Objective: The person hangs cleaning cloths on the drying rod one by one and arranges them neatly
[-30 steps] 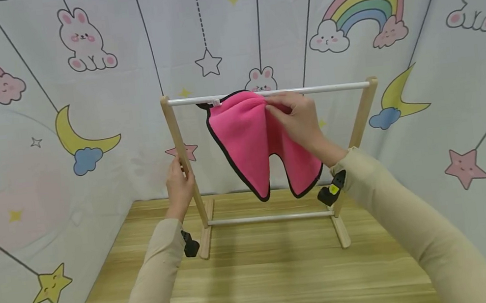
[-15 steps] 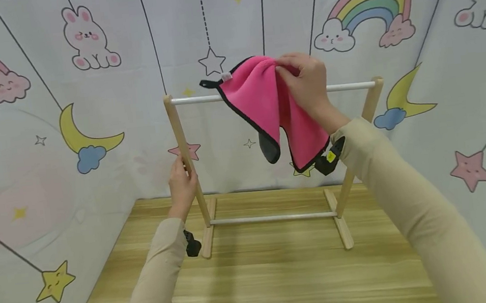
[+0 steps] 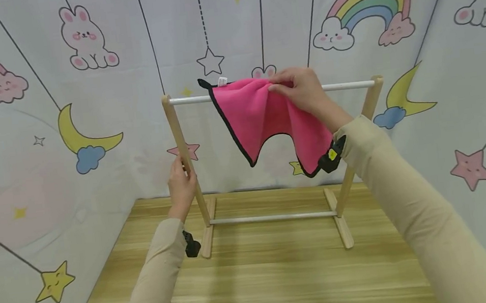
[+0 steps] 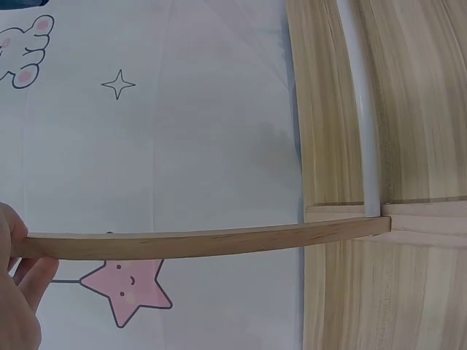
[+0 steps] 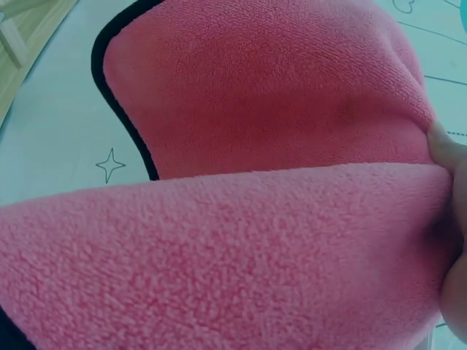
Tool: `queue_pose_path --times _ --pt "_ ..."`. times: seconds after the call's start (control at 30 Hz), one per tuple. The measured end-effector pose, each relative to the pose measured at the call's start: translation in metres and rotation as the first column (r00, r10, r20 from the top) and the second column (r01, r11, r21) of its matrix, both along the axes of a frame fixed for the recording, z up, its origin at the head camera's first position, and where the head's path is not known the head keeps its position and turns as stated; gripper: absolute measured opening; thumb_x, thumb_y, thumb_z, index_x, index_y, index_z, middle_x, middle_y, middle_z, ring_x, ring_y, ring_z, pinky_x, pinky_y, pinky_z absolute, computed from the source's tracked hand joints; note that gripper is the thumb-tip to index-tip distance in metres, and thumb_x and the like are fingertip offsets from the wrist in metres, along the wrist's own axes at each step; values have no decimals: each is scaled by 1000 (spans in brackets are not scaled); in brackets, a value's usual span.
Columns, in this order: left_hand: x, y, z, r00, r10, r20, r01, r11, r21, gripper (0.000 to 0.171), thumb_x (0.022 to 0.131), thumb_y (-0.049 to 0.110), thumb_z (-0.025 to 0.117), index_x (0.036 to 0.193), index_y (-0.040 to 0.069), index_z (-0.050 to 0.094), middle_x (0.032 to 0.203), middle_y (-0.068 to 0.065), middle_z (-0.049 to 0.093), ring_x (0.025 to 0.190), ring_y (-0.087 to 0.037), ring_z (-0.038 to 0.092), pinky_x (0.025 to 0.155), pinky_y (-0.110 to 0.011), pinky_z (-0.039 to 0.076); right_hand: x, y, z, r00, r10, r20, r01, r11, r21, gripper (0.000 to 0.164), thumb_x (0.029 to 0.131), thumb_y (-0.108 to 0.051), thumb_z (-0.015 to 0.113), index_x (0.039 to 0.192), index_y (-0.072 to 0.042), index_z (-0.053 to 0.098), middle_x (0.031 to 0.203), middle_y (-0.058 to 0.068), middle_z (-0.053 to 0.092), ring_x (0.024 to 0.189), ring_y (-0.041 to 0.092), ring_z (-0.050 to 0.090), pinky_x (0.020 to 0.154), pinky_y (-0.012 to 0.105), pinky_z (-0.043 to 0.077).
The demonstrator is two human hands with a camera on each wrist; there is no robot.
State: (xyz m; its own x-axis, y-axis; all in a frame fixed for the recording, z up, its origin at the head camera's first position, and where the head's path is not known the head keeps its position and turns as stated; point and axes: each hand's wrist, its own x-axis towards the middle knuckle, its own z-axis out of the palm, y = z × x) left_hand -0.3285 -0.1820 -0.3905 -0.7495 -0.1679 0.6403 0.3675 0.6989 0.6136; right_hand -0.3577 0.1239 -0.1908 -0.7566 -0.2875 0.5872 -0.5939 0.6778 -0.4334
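Observation:
A pink fleecy towel [image 3: 242,114] with black edging hangs in folds in front of the rack's white top rail [image 3: 348,85]. My right hand [image 3: 302,92] pinches its top edge between thumb and fingers, slightly above rail height. A black loop [image 3: 204,83] and a small white label [image 3: 222,81] stick up at the towel's upper left corner. In the right wrist view, the plush towel [image 5: 219,255] fills most of the picture, folded toward the fingers. My left hand [image 3: 181,185] grips the rack's left wooden post [image 4: 197,244], thumb and fingers on opposite sides of it.
The rack stands on a wood-grain tabletop [image 3: 283,275], with a lower white rod [image 3: 272,217] joining its wooden feet [image 3: 338,218]. A white cloth backdrop [image 3: 129,84] printed with rabbits, stars and rainbows encloses the back and sides.
The right hand lifted the towel from the rail to above it and rightward, then lowered it a little. The towel's lower edge now spreads wider. The left hand keeps its hold on the post.

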Motion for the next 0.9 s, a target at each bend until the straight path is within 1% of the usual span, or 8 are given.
queue_pose_path --times 0.17,0.33,0.43,0.57,0.7,0.8,0.87,0.9 --pt "0 -2 1 1000 -19 14 18 999 29 43 85 -6 53 126 -5 42 107 -25 52 91 -36 57 71 -43 54 2 1 1 999 -5 49 2 998 64 35 83 -26 65 116 -14 64 103 6 65 91 17 54 73 29 50" --pt "2 -5 3 998 -59 27 58 997 58 43 86 -6 52 127 -4 42 107 -24 52 93 -35 56 72 -43 53 3 2 -1 998 11 61 -15 997 70 37 83 -27 65 118 -15 62 103 5 65 90 17 54 72 29 49" --pt "4 -6 5 998 -53 17 52 997 50 44 85 -6 54 127 -3 42 109 -22 52 92 -33 56 71 -42 54 3 3 -1 998 17 63 -22 997 71 38 82 -26 65 118 -15 62 104 6 65 89 17 54 72 29 50" --pt "6 -3 11 994 56 -94 -54 998 22 44 82 -3 59 124 -2 45 111 -20 51 94 -32 54 71 -41 51 3 4 -1 997 21 71 -26 997 73 38 82 -26 66 118 -15 63 103 6 65 89 17 54 71 30 49" --pt "9 6 26 944 188 -270 -195 981 1 38 83 6 62 118 0 48 109 -19 50 96 -32 51 71 -44 47 4 4 -1 997 20 74 -25 997 78 39 81 -27 67 118 -15 63 102 6 65 87 18 54 69 29 48" --pt "12 19 38 914 166 -370 -191 981 -33 34 85 10 61 116 0 49 110 -18 51 100 -32 50 78 -43 47 4 4 -1 996 15 86 -21 997 74 40 81 -28 66 119 -15 62 102 6 65 87 18 54 69 29 49" --pt "14 30 44 915 88 -392 -120 991 -57 33 86 10 59 115 0 50 110 -18 52 99 -32 52 80 -43 47 4 3 -1 995 11 95 -18 997 73 40 81 -28 66 119 -15 62 103 6 65 87 18 54 69 29 49" --pt "15 36 46 924 36 -382 -66 996 -66 33 86 10 58 116 -1 50 111 -19 53 101 -32 52 81 -43 48 4 3 -1 995 9 100 -16 997 71 40 81 -29 66 119 -15 62 103 6 64 87 18 54 69 29 49"
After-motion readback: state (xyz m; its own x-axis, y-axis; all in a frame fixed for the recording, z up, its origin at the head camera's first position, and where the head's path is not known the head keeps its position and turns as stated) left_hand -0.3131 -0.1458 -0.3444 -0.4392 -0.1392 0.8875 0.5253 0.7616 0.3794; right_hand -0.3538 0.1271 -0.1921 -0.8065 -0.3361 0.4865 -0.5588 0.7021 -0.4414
